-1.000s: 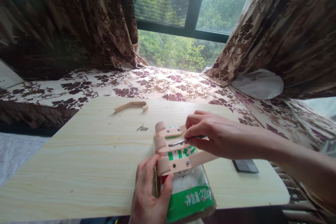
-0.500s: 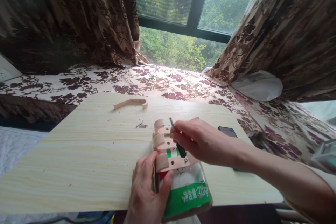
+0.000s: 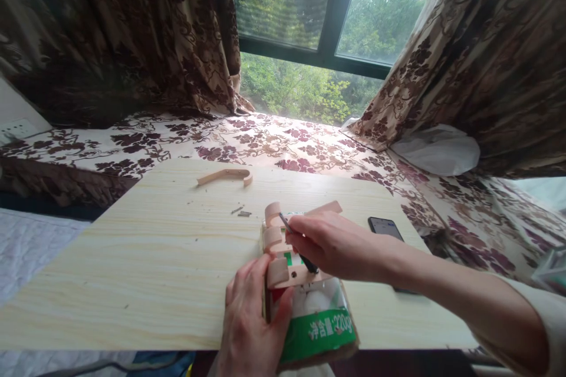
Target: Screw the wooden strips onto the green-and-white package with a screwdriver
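Tabletop [image 3: 154,271]: pale yellow wood-grain; package [image 3: 312,339]: green, white and red.
Wooden hooks [image 3: 278,271]: light tan; curtains [image 3: 177,59]: brown, dark floral print; cloth [image 3: 265,138]: cream, maroon flowers.

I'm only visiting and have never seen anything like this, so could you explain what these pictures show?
There is no machine here: these are a person's own bare hands, seen by one camera worn on the head, looking forward and down.

The left hand rests against the left side of a green-and-white packet on a pale table. Three curved wooden pieces lie across the packet.

The right hand holds a slim tool, metal shaft up, dark end down at the nearest piece; whether they touch is hard to tell.

Farther back on the table are a loose bent wooden piece and some small metal screws or pins. A phone lies to the right.
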`<control>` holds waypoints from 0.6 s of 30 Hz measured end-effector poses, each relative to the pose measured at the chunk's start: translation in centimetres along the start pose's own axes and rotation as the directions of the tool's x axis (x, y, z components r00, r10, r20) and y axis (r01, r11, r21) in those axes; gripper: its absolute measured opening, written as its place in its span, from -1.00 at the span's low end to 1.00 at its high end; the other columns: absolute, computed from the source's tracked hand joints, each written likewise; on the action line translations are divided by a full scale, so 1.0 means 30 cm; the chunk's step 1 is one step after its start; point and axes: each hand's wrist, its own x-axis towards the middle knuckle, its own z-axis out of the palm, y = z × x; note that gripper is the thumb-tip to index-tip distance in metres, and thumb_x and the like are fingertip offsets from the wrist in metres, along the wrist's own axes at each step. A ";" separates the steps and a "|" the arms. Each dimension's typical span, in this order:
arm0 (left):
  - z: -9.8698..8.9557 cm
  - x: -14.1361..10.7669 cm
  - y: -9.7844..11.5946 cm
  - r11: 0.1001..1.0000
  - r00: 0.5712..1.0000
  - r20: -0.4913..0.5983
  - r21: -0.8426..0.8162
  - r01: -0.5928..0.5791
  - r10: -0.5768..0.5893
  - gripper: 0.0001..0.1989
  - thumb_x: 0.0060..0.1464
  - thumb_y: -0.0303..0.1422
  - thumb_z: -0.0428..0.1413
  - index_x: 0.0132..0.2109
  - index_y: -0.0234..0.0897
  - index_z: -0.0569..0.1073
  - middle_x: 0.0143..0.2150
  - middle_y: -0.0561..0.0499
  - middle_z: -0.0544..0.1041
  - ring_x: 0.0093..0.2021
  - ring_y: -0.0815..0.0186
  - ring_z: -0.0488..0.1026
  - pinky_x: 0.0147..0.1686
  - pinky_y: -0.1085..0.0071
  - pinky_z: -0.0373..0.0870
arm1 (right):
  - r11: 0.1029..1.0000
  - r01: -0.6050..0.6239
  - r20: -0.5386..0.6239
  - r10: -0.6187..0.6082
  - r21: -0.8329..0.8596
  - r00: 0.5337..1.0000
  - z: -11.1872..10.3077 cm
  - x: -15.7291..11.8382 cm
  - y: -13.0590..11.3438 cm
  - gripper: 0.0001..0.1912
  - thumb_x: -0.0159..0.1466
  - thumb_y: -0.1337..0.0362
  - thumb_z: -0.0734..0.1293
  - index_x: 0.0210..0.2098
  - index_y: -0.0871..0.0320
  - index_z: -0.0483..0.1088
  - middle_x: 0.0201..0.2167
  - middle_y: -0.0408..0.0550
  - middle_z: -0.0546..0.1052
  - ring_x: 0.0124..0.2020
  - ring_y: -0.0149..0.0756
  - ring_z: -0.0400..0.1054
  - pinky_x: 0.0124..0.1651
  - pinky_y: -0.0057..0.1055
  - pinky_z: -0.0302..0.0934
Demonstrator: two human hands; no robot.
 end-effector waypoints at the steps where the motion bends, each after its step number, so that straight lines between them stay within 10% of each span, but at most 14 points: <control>1: 0.001 -0.001 0.000 1.000 1.000 -0.001 0.013 -0.002 0.002 -0.63 0.17 -0.17 -0.01 0.06 -0.26 0.27 -0.08 -0.08 0.46 -0.07 0.24 0.38 -0.08 0.31 0.34 | 1.000 0.002 -0.027 -0.002 -0.001 1.000 -0.006 0.003 -0.001 -0.76 0.34 0.29 0.11 -0.47 0.16 0.14 -0.58 -0.20 0.26 -0.57 -0.49 0.00 -0.47 -0.46 -0.13; 9: 0.000 -0.003 -0.001 0.993 0.998 -0.016 0.102 -0.054 0.056 -0.60 0.18 -0.18 -0.03 0.07 -0.34 0.27 -0.09 -0.11 0.46 -0.06 0.22 0.37 -0.05 0.31 0.30 | 0.999 -0.041 0.009 0.041 -0.014 0.999 0.004 -0.009 0.025 -0.78 0.33 0.29 0.12 -0.45 0.16 0.17 -0.56 -0.16 0.33 -0.54 -0.47 0.06 -0.45 -0.46 -0.11; 14: 0.000 0.002 0.007 0.991 0.998 -0.020 0.123 -0.061 0.064 -0.60 0.18 -0.19 -0.04 0.07 -0.36 0.26 -0.10 -0.14 0.46 -0.07 0.21 0.37 -0.05 0.29 0.30 | 0.998 -0.043 -0.165 0.050 0.047 0.985 -0.017 -0.008 0.013 -0.78 0.37 0.27 0.07 -0.39 0.16 0.17 -0.54 -0.16 0.34 -0.55 -0.48 0.07 -0.45 -0.46 -0.11; 18: 0.006 -0.002 0.009 0.990 0.997 -0.027 0.125 -0.070 0.074 -0.59 0.18 -0.17 -0.03 0.07 -0.35 0.26 -0.10 -0.14 0.46 -0.09 0.21 0.38 -0.07 0.29 0.32 | 1.000 -0.017 -0.004 0.017 0.017 1.000 0.008 -0.020 0.011 -0.78 0.34 0.29 0.10 -0.46 0.15 0.13 -0.55 -0.17 0.32 -0.55 -0.49 0.05 -0.46 -0.47 -0.12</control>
